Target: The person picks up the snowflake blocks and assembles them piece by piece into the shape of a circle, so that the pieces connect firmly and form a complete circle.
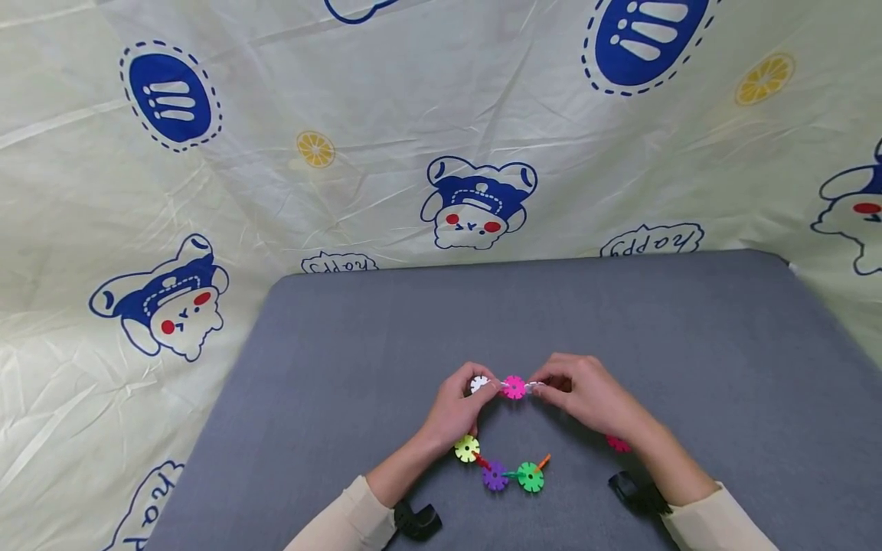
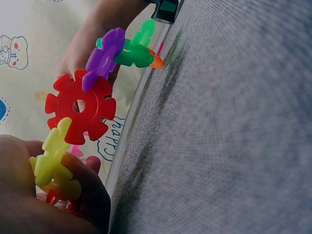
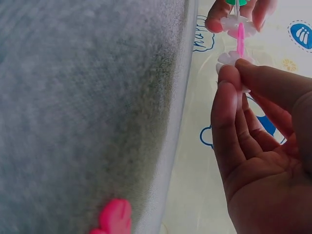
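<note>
A chain of notched plastic snowflake discs curves between and below the hands. My left hand point(image 1: 448, 413) grips it near a white disc point(image 1: 478, 383). Beside that, a pink disc point(image 1: 514, 387) sits between the hands. My right hand point(image 1: 589, 394) pinches another white disc point(image 3: 227, 59), seen edge-on and joined to the pink one; the fingers partly cover it. From the left hand the chain runs down through a yellow disc point(image 1: 467, 448), a red disc point(image 2: 92, 105), a purple disc point(image 1: 494, 477) and a green disc point(image 1: 530, 477) to an orange disc point(image 1: 543, 463) at its end.
A deep pink disc point(image 1: 618, 443) lies on the grey table point(image 1: 358, 344), partly behind the right forearm. Black wrist bands point(image 1: 417, 522) show at both sleeves. A printed white cloth point(image 1: 386, 99) hangs behind the table's far edge.
</note>
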Motion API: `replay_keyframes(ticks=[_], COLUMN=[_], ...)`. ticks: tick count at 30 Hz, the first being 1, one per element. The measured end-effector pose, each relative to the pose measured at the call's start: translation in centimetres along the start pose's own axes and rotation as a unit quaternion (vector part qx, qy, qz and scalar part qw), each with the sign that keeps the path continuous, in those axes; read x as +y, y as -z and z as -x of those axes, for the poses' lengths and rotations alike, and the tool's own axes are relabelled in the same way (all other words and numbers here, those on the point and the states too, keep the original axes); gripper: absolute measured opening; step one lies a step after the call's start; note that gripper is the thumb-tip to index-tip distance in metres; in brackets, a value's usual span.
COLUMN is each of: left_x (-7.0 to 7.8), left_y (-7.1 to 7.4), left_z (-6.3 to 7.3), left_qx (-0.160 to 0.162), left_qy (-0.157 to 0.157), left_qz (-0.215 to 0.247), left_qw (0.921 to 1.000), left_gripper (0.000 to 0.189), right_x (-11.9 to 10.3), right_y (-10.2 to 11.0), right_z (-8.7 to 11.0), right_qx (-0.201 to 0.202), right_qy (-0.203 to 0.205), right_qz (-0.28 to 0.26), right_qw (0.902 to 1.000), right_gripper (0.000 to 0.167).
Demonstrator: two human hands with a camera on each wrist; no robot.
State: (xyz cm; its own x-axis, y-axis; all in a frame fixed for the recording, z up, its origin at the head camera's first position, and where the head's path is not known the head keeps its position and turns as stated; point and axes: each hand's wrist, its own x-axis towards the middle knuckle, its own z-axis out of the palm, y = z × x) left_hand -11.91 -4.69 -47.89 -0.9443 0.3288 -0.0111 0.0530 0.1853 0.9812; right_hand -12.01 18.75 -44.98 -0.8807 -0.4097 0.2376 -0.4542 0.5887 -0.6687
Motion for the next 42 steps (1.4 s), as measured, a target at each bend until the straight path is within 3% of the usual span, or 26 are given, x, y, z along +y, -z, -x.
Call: replay_keyframes(ticks=[13,25,32,42], left_x=[0.18,0.29,0.58,0.39], left_y=[0.2,0.24,-0.03,0.13], left_z=[-0.03,0.01,0.04,0.08], left_qx=[-0.004,-0.002,0.027,0.019], left_qy=[-0.036,-0.025,-0.008,-0.021], left_qz=[-0.028,-0.018,-0.014,-0.012], left_qw=[0.9989,0.9995,0.9995,0.9995], left_gripper=[0.017,0.016,0.016,0.014], right_x=[-0.4,-0.5,-0.63,-0.87], right_y=[-0.24,-0.37,-0.32,-0.63], right_z=[-0.12,-0.1,-0.07,-0.17], right_qx=[0.019,0.028,0.022,0.018], right_qy=[-0.007,0.006,0.002,0.001], right_qz=[0.001,0.012,0.008,0.0], right_qw=[0.9998,0.9995,0.9997,0.9998], right_gripper=[0.013,0.014,0.016,0.017])
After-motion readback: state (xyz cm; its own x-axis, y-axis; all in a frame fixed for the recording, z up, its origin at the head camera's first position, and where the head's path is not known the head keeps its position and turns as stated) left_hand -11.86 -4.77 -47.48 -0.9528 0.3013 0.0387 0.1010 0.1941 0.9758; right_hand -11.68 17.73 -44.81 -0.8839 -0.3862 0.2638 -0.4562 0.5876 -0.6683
